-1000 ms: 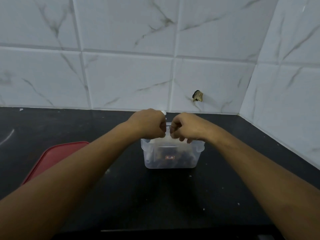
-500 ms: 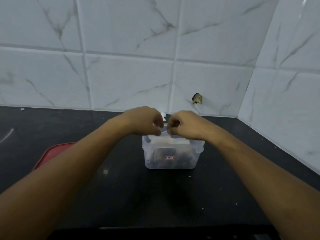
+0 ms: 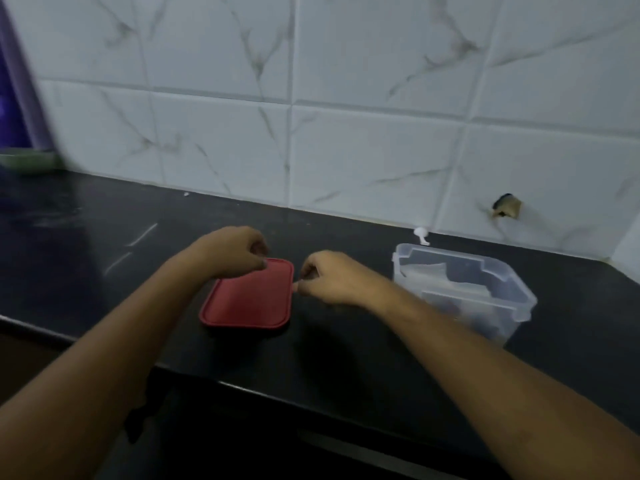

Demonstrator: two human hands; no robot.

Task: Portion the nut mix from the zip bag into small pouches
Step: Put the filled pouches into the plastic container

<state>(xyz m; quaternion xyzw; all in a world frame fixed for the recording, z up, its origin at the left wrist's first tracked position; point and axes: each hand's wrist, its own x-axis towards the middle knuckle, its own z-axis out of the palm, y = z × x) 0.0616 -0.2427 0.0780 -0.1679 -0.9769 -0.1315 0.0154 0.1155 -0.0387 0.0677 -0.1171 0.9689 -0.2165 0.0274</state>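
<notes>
Left hand: left hand (image 3: 232,251) hangs over the far corner of the red lid (image 3: 247,304), fingers curled in towards the thumb. No held object can be made out.
Right hand: right hand (image 3: 327,279) is just beside the lid's right edge, fingertips drawn together as in a pinch. Cannot tell whether anything thin and clear is between them.
Lid: lies flat on the black counter (image 3: 104,237), near its front edge.
Container: clear container (image 3: 512,306) stands open, well to the right of both hands.
Task items: plastic bags (image 3: 453,296) lie inside the container. Which one is the zip bag cannot be told.
Change: half a second ago both hands were pinching at the container's rim. They are now over the lid, and the view has swung left.
Meaning: judged a carry from container to lid, possibly of a pouch. Portioning not begun.
</notes>
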